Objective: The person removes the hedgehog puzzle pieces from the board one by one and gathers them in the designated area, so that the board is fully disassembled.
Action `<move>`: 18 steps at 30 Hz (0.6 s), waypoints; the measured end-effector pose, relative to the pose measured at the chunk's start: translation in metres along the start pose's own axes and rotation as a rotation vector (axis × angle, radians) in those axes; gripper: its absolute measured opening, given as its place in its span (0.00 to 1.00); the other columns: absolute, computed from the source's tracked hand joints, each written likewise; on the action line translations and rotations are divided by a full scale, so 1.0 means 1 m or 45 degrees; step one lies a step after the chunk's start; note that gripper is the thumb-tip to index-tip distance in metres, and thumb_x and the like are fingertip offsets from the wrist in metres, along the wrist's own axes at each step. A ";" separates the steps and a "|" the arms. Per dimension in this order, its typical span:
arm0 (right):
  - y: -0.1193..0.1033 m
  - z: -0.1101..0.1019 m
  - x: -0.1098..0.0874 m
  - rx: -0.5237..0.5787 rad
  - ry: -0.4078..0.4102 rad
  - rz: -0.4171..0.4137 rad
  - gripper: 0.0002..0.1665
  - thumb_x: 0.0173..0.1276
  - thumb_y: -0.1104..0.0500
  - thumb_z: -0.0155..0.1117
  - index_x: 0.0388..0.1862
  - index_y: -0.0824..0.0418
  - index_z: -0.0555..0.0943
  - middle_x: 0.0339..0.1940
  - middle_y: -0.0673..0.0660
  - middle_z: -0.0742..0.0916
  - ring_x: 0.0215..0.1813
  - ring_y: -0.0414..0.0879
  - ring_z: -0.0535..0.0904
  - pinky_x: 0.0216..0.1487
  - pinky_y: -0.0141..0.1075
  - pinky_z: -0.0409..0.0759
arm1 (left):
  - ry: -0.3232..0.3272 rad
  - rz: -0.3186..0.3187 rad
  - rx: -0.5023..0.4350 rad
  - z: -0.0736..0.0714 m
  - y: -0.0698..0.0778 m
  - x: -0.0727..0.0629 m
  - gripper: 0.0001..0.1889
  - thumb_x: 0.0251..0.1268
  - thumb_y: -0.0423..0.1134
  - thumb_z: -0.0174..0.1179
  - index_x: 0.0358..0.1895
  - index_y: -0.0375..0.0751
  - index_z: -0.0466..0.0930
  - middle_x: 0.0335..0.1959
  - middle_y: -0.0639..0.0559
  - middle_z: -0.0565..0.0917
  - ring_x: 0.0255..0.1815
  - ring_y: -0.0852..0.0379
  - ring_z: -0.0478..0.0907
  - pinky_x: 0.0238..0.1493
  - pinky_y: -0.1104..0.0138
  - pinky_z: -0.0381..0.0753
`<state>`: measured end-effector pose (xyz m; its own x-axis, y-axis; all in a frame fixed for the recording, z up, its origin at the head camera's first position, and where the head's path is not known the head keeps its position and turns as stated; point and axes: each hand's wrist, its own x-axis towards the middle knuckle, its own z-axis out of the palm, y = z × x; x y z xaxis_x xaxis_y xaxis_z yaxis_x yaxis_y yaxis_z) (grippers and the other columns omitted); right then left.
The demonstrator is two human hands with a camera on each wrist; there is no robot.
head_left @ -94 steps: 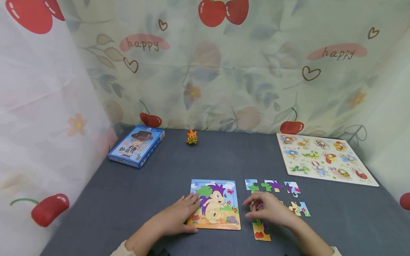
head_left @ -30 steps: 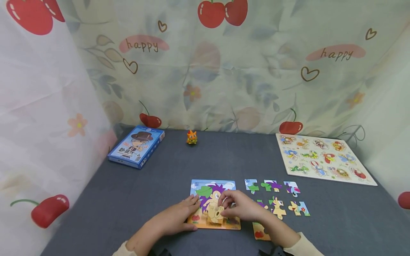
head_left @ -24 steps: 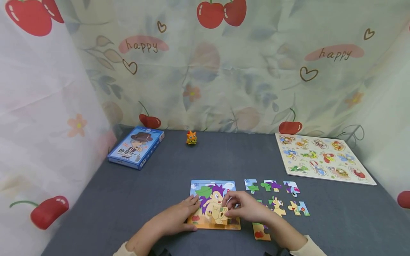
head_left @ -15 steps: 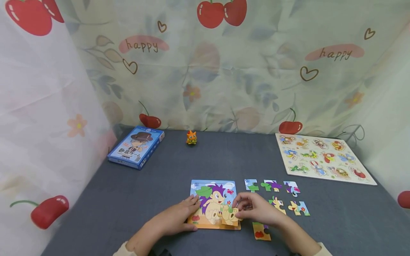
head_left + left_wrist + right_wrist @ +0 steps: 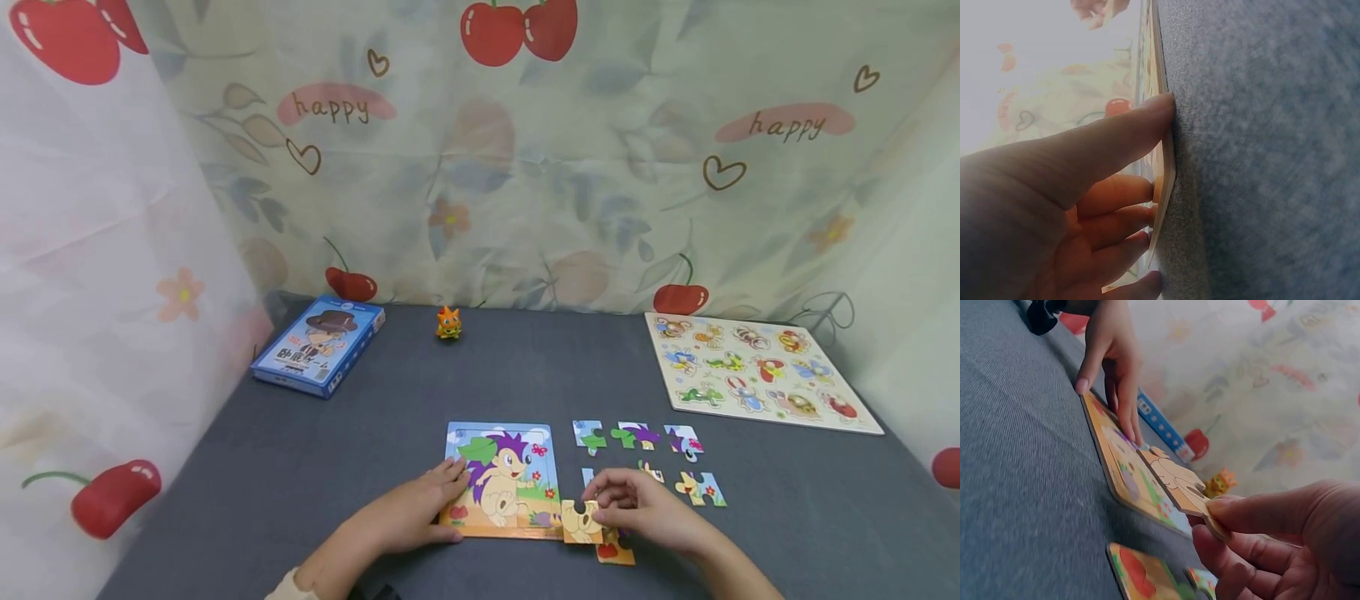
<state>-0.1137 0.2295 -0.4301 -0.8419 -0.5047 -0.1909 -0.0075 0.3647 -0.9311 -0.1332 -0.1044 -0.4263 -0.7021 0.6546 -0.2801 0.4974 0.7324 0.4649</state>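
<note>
A puzzle board [image 5: 510, 534] with a purple-spined hedgehog picture lies at the table's front. My left hand [image 5: 416, 504] rests along its left side, fingers extended over the picture; in the left wrist view the thumb [image 5: 1159, 111] touches the board's edge. Just off the board's right edge, my right hand [image 5: 637, 504] pinches a beige and orange puzzle piece [image 5: 582, 523] between thumb and fingers. Seen from the right wrist, that piece [image 5: 1175, 481] is tilted and raised. Loose puzzle pieces lie right of the board, among them a red-fruit piece [image 5: 617, 553]; the right hand covers some.
Behind the loose row with a blue-green corner piece [image 5: 588, 435], a pale insect puzzle board [image 5: 757, 371] lies at the back right. A blue box [image 5: 318, 343] is at the back left, and a small orange figurine [image 5: 449, 322] stands near the patterned curtain.
My right hand went from the loose pieces to over the board, then moved right with a puzzle piece to beside its right edge. The left hand has stayed put.
</note>
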 end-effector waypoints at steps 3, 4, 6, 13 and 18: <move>0.005 -0.003 -0.007 0.048 -0.013 0.009 0.18 0.66 0.61 0.59 0.47 0.75 0.74 0.31 0.55 0.81 0.28 0.38 0.78 0.30 0.33 0.79 | -0.006 -0.003 -0.002 0.001 0.000 0.000 0.36 0.61 0.53 0.58 0.70 0.41 0.60 0.74 0.46 0.55 0.75 0.47 0.49 0.70 0.51 0.58; 0.007 -0.004 -0.010 0.064 -0.016 0.013 0.18 0.67 0.61 0.58 0.47 0.76 0.73 0.31 0.55 0.81 0.29 0.39 0.79 0.30 0.33 0.79 | -0.008 -0.004 -0.002 0.001 0.000 0.000 0.36 0.61 0.53 0.58 0.70 0.41 0.60 0.74 0.47 0.55 0.75 0.47 0.49 0.70 0.51 0.58; 0.010 -0.006 -0.013 0.076 -0.014 0.035 0.19 0.67 0.60 0.58 0.48 0.76 0.72 0.31 0.54 0.81 0.28 0.39 0.79 0.28 0.31 0.78 | -0.011 -0.005 -0.007 0.001 0.000 -0.001 0.36 0.61 0.54 0.58 0.70 0.41 0.60 0.74 0.47 0.55 0.75 0.47 0.49 0.70 0.51 0.58; 0.016 -0.010 -0.023 0.033 0.036 0.086 0.20 0.66 0.57 0.60 0.48 0.73 0.74 0.30 0.54 0.82 0.27 0.38 0.78 0.25 0.31 0.76 | -0.010 -0.003 -0.013 0.001 0.000 -0.001 0.36 0.62 0.54 0.58 0.70 0.41 0.59 0.74 0.47 0.55 0.76 0.47 0.49 0.70 0.52 0.57; 0.019 -0.016 -0.034 0.075 0.100 0.127 0.23 0.65 0.57 0.61 0.49 0.76 0.73 0.31 0.53 0.82 0.27 0.38 0.77 0.27 0.33 0.77 | -0.006 0.000 -0.018 0.000 0.001 -0.001 0.36 0.62 0.53 0.57 0.70 0.40 0.59 0.74 0.47 0.54 0.75 0.47 0.48 0.70 0.52 0.57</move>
<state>-0.0937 0.2659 -0.4366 -0.8766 -0.4046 -0.2605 0.1078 0.3625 -0.9257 -0.1317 -0.1045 -0.4256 -0.6996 0.6556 -0.2841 0.4900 0.7296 0.4770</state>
